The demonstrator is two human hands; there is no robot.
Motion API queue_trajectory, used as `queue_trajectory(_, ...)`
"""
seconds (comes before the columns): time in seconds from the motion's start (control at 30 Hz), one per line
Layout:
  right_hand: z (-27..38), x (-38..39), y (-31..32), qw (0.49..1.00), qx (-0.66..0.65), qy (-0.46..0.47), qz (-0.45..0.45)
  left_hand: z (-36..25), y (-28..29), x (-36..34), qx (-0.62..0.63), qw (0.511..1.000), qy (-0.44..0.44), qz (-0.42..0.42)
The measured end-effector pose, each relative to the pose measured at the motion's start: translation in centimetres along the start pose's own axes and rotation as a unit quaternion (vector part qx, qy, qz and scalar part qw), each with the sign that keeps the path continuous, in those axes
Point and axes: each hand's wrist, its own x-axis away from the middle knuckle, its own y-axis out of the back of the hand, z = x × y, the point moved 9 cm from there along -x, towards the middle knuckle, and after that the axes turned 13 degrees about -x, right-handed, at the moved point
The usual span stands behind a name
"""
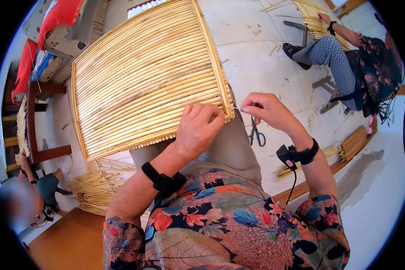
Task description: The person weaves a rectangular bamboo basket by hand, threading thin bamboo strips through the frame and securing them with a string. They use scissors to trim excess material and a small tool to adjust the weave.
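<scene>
Framed panel of glossy yellow canes, close rows with brownish smudges, lies across the lap. Left hand rests on its near right corner, fingers curled; cannot tell if they grip. Right hand pinches a pale strand beyond the edge.

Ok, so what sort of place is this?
Probably a small cane-craft workshop: there's a framed cane panel, a pile of loose cane sticks, and a co-worker handling more canes.
</scene>
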Motion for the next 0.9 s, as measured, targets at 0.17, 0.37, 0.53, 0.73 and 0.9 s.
queue_trajectory(0.17,2.7,2.6,0.1,0.994,0.107,0.015,0.031,0.1,-0.2,0.3,0.004,1.0,0.003,-0.001)
queue_trajectory(0.37,5.5,5.1,1.7,0.999,0.021,-0.019,0.025,0.2,-0.3,0.5,-0.006,1.0,-0.001,-0.003)
queue_trajectory(0.53,9.3,5.4,3.8,0.971,0.217,-0.078,-0.06,0.4,-0.6,0.8,-0.012,1.0,-0.002,0.006)
queue_trajectory(0.73,14.6,4.7,3.9,0.929,0.317,0.137,-0.135,0.6,-1.1,0.9,-0.011,1.0,0.001,0.026)
queue_trajectory(0.9,13.9,2.4,3.3,0.964,0.078,0.184,-0.172,0.7,-0.9,0.7,0.001,1.0,0.002,0.022)
